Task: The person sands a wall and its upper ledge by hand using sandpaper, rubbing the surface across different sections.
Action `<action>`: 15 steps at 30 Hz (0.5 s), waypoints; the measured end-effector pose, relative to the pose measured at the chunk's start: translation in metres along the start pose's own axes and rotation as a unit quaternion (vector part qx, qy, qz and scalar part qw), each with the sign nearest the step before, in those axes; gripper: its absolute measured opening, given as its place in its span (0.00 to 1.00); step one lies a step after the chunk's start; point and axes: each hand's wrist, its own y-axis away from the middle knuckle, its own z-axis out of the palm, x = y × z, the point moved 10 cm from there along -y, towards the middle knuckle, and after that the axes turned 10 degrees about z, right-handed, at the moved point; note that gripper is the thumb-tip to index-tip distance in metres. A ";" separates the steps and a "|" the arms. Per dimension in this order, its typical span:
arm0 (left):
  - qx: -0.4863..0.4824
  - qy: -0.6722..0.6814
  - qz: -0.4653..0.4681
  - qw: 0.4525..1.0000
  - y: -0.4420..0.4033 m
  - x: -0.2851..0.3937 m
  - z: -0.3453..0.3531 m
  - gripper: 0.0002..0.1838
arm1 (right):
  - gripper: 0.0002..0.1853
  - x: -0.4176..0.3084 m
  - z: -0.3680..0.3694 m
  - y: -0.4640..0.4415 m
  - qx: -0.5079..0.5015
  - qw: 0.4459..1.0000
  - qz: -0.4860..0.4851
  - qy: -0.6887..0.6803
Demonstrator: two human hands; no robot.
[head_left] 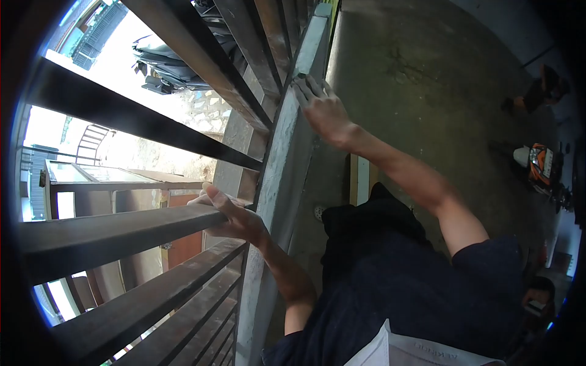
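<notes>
Left hand (235,224) clasps a bar (122,233); right hand (323,110), seemingly spread, rests on the ledge (281,143).

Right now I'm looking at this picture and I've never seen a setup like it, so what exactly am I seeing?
There is no robot here: these are a person's two bare hands, seen in a single picture from a camera on their head. The left hand is curled around a metal bar. The right hand rests its fingers on a pale ledge beside the bars; I can't tell whether anything small lies under them. Beyond the bars stands a dark motorbike.
</notes>
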 end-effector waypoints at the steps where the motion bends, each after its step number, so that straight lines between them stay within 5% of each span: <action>1: -0.001 0.013 -0.007 1.000 0.000 0.000 0.001 0.21 | 0.34 0.003 0.001 -0.004 0.003 1.000 0.027 -0.006; 7: 0.022 0.034 -0.038 0.998 0.004 -0.013 0.002 0.19 | 0.33 0.002 -0.012 0.008 0.002 0.998 -0.067 0.020; 10: 0.000 0.030 -0.020 0.999 -0.001 0.001 0.003 0.20 | 0.33 0.011 0.011 -0.015 -0.043 0.998 -0.018 0.053; 15: -0.001 0.032 -0.029 0.999 0.003 -0.016 0.002 0.21 | 0.34 0.006 -0.009 0.015 -0.004 0.998 -0.067 0.009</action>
